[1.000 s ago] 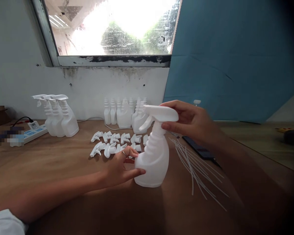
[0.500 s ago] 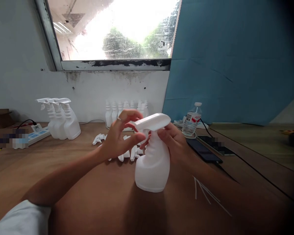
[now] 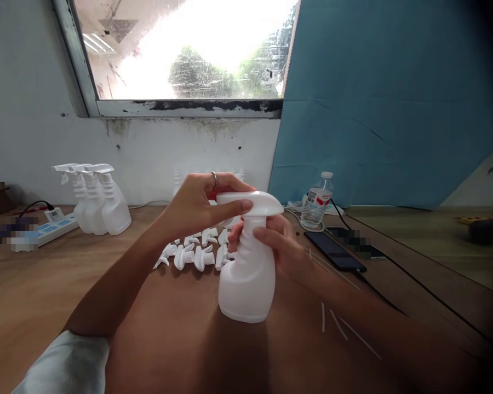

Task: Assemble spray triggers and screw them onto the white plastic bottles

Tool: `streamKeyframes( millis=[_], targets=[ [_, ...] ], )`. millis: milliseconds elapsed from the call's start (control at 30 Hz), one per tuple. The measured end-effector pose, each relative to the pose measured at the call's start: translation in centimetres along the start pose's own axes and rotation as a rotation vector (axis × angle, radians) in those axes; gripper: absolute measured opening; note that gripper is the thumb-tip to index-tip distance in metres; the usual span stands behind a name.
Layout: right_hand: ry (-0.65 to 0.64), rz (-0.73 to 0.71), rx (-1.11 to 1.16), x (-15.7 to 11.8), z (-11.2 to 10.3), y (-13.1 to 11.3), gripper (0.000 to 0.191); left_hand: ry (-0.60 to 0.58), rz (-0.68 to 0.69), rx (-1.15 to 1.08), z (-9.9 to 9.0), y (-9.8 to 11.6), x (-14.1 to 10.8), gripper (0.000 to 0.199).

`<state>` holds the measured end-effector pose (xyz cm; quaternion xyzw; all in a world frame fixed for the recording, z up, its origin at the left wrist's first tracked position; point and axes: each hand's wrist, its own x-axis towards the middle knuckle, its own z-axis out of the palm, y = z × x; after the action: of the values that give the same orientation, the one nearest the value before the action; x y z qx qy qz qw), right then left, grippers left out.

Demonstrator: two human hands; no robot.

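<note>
A white spray bottle stands upright on the brown table, with a white spray head on its neck. My left hand grips the spray head from the left, thumb on the near side and fingers over the top and far side. My right hand is closed round the bottle's neck just below the head, its thumb in front. Several loose white spray heads lie on the table behind and left of the bottle.
Three bottles with spray heads stand at the left, beside a power strip. Further white bottles by the wall are mostly hidden behind my left hand. At the right are a water bottle, phones, cables and thin white tubes.
My left hand has closed onto the spray head, its thumb now lying along the side. My right hand still holds the neck. The view has shifted slightly.
</note>
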<state>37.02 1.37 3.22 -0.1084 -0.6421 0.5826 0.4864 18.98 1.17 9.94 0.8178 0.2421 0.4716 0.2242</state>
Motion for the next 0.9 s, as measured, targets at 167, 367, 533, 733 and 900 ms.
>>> streamKeyframes(
  millis=[167, 367, 533, 733, 900],
  targets=[
    [-0.041, 0.046, 0.012, 0.01, -0.19, 0.10, 0.026, -0.001, 0.012, 0.013, 0.27, 0.13, 0.02, 0.025],
    [-0.033, 0.022, -0.116, 0.00, -0.12, 0.11, 0.025, 0.010, 0.003, 0.027, 0.53, 0.15, -0.11, 0.025],
    [-0.034, 0.016, -0.137, 0.01, 0.09, 0.05, 0.028, 0.002, -0.021, 0.027, 0.52, 0.20, -0.13, 0.025],
    [-0.059, -0.019, -0.107, -0.06, 0.10, 0.18, 0.029, -0.010, -0.020, 0.010, 0.38, 0.08, -0.16, 0.026],
    [-0.036, -0.028, -0.087, -0.14, 0.41, 0.17, 0.028, -0.020, -0.016, 0.013, 0.31, 0.01, -0.21, 0.026]
  ],
)
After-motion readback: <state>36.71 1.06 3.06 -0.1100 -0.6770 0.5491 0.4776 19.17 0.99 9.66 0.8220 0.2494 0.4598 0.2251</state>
